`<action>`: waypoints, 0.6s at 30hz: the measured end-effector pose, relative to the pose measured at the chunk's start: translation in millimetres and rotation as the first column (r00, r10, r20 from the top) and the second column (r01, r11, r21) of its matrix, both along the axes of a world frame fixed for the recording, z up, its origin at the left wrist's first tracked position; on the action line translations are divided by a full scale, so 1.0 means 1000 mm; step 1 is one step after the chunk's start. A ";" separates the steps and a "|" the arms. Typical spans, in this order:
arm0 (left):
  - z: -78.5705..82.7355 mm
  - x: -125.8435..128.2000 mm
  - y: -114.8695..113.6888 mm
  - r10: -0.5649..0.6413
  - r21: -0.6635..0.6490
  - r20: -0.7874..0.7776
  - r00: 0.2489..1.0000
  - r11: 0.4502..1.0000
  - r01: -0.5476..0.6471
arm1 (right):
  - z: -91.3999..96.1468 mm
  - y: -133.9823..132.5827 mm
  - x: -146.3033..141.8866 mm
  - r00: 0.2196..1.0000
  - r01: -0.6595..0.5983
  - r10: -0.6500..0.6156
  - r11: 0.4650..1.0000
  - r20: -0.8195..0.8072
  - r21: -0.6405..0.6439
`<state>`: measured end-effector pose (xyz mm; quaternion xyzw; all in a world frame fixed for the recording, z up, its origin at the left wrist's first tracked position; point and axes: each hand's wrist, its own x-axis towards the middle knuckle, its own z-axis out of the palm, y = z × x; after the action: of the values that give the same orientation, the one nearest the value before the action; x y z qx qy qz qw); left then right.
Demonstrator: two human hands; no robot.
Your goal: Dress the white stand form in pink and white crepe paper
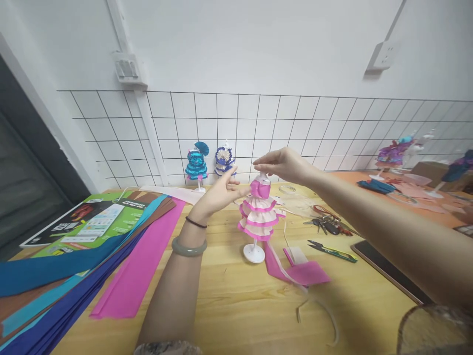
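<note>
A small white dress form stands upright on the wooden table in front of me. It wears a ruffled doll dress in cream with pink trim and a pink bodice. My right hand has its fingertips closed on the top knob of the dress form. My left hand, fingers apart, is beside the bodice; whether a fingertip touches it I cannot tell. At the stand's right lie pink paper scraps with a cream strip.
Yellow-handled thread snips, keys and a phone lie on the right. Coloured paper strips and a green printed sheet cover the left. Behind stand two dressed forms, one teal, one blue and cream.
</note>
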<state>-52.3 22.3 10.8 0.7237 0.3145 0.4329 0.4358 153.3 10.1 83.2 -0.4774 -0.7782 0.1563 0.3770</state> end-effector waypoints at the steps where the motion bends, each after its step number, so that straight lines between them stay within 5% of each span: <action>1: -0.001 -0.001 0.004 0.051 0.003 0.020 0.998 0.999 -0.051 | -0.001 0.003 0.001 0.999 -0.025 0.025 1.000 -0.030 -0.005; 6: -0.004 -0.001 0.011 0.208 0.005 0.067 0.976 0.978 -0.208 | -0.007 0.013 0.000 0.964 -0.178 0.161 0.982 -0.212 -0.063; 18: 0.000 0.010 0.000 -0.002 0.028 0.178 0.984 1.000 -0.003 | -0.006 0.011 -0.026 0.958 -0.197 0.194 0.980 -0.213 0.007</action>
<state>-41.9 21.8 11.1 0.6881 0.2683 0.5004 0.4519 127.3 21.5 76.8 -0.3813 -0.7757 0.2487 0.4371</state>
